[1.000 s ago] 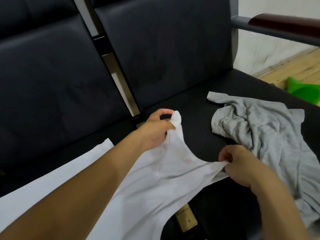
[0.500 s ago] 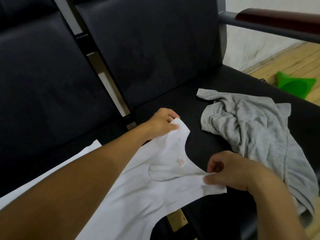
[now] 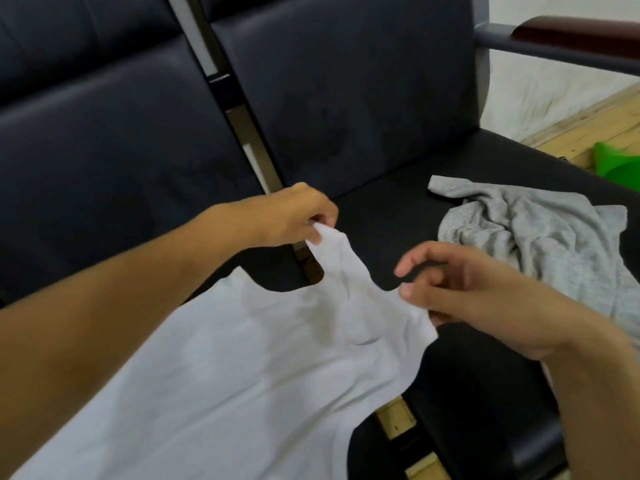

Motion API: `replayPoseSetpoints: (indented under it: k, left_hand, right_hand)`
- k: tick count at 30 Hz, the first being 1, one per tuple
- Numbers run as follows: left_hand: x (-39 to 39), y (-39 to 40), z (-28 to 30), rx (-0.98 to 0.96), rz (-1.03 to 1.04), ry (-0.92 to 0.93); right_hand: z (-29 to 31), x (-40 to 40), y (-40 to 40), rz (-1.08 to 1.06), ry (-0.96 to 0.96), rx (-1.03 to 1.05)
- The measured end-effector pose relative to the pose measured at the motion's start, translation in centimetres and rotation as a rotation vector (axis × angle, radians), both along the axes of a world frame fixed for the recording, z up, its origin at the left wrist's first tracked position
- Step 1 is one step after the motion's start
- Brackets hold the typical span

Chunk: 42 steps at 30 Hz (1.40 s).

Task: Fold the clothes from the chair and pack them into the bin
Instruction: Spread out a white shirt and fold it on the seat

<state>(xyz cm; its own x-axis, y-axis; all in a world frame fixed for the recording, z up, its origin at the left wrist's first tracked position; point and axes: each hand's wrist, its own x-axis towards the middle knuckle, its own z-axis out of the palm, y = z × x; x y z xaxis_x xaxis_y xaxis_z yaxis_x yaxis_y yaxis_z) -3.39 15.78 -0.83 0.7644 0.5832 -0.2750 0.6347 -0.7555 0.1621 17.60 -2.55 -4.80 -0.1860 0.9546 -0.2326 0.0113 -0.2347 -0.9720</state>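
Two garments; green bin (image 3: 620, 166) cut off at 3 o'clock.
Left hand (image 3: 294, 216) pinches white tank top (image 3: 242, 358) strap; right hand (image 3: 464, 289) thumb-clamps the other; grey garment (image 3: 540, 233) loose.

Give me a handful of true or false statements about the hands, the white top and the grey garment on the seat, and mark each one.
1. The left hand pinches a strap of the white top. True.
2. The grey garment lies neatly folded. False: it is crumpled on the black seat.
3. The right hand is at the white top's other shoulder. True.
4. The grey garment lies on top of the white top. False: they lie apart.
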Motion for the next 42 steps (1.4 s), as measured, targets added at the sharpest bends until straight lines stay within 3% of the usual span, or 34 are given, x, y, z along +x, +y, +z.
replayPoseSetpoints:
  k: [4,10,12,14,18,21,25,30,33,36,40,42]
  left_hand:
    - [-10.3,-3.0,2.7,0.094,0.030,0.091]
    - [-25.5,-7.7,1.5,0.052,0.209,0.451]
    - [-27.4,-9.8,0.9,-0.018,0.297,0.634]
    - [-27.3,-10.8,-0.1,-0.030,0.355,0.665]
    - [-24.0,-9.5,-4.0,0.074,0.296,0.420]
    - [-19.2,-8.0,-7.5,0.024,0.191,0.163]
    - [-14.5,-5.6,-9.6,0.028,-0.021,0.105]
    - [-14.0,-3.9,-9.6,-0.065,0.068,0.222]
    - [-16.2,-4.5,-8.3,-0.025,0.111,0.205]
    - [-19.4,-5.4,-5.4,0.038,0.187,0.123]
    - [-25.5,-8.0,-0.3,0.216,0.288,0.119]
    - [-28.7,-10.5,2.7,0.313,0.373,-0.004]
  right_hand:
    - [3.2,-6.8,0.1,0.301,0.083,0.112]
    - [3.0,-18.9,-1.7,0.689,0.072,0.056]
    - [2.4,-19.8,-1.8,0.815,-0.072,-0.002]
    - [1.3,-19.2,-1.3,0.769,-0.318,-0.046]
    - [-1.7,-16.7,-0.4,0.604,-0.959,-0.118]
    - [-2.8,-16.5,-0.6,0.594,-1.142,-0.216]
    - [-3.8,-17.7,-0.7,0.566,-1.183,-0.219]
    - [-4.6,-18.7,-0.5,0.512,-1.186,-0.124]
    - [-4.3,-17.3,0.4,0.481,-1.006,-0.136]
    - [-4.1,-15.4,1.2,0.314,-0.762,-0.069]
    - [-2.3,-14.8,1.9,0.087,-0.604,0.193]
    - [-0.4,-15.5,2.2,0.056,-0.581,0.332]
